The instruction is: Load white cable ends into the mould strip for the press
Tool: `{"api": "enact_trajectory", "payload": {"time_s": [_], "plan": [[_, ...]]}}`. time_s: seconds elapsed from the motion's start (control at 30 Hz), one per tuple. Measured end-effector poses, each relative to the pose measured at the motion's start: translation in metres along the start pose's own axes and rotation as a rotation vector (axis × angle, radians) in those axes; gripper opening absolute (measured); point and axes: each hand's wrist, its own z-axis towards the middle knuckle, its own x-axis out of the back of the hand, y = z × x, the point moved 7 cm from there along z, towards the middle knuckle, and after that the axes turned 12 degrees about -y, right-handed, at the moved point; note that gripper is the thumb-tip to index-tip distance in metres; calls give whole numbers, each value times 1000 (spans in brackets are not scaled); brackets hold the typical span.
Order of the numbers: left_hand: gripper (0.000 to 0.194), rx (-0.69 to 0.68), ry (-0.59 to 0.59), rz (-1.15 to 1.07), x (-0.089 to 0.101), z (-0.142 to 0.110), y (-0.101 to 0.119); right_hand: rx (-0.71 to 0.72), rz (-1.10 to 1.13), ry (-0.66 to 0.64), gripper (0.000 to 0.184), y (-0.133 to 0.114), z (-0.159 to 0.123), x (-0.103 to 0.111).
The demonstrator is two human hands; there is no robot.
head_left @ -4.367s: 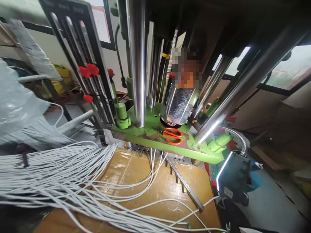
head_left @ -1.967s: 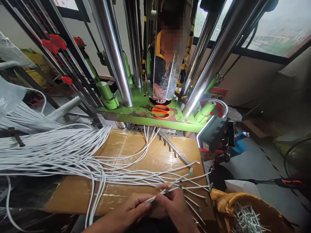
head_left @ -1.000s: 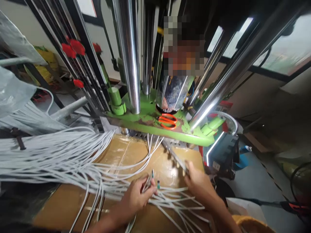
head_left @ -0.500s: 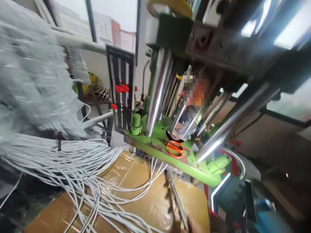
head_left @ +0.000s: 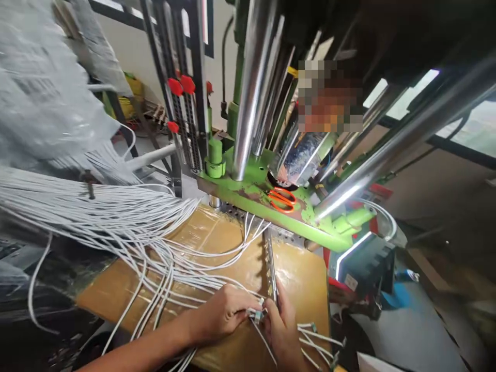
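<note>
My left hand (head_left: 225, 312) pinches a white cable (head_left: 217, 281) close to its end, where a small pale connector (head_left: 258, 315) sits. My right hand (head_left: 281, 328) is closed around the near end of a long metal bar (head_left: 270, 266) with small fittings along its left side. Its thumb lies by the connector, between the two hands. Many more white cables spread from the left over the brown tabletop (head_left: 302, 271). Several cable ends with connectors (head_left: 335, 356) lie right of my right hand.
Ahead stands a green press (head_left: 256, 204) with steel columns (head_left: 248, 103); orange-handled scissors (head_left: 282, 200) lie on its plate. Behind it is a person (head_left: 298, 155). Plastic-wrapped bundles (head_left: 58, 103) hang at left. A dark control box (head_left: 366, 263) stands at right.
The view has tipped downward, so the press and table sit higher. Both hands have come into view at the bar's near end, with a cable in my left hand.
</note>
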Motion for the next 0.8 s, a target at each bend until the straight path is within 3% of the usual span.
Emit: {"api": "enact_trajectory", "payload": {"time_s": [0.13, 0.47, 0.53, 0.6, 0.7, 0.8], "plan": [[31, -21, -35, 25, -7, 0, -1, 16, -53, -9, 57, -3, 5, -4], [32, -19, -55, -13, -2, 10, -8, 15, -143, -62, 61, 6, 3, -10], [27, 77, -77, -82, -2, 13, -13, 10, -171, -55, 60, 3, 3, -10], [22, 260, -101, -192, -1, 14, -23, 3, -189, -59, 63, -4, 3, -11], [22, 510, -122, -497, 0, 13, -37, -67, -148, -94, 75, -11, 2, -13], [26, 558, -105, -782, 1, 12, -42, -94, -81, -68, 77, -16, 1, -10]]}}
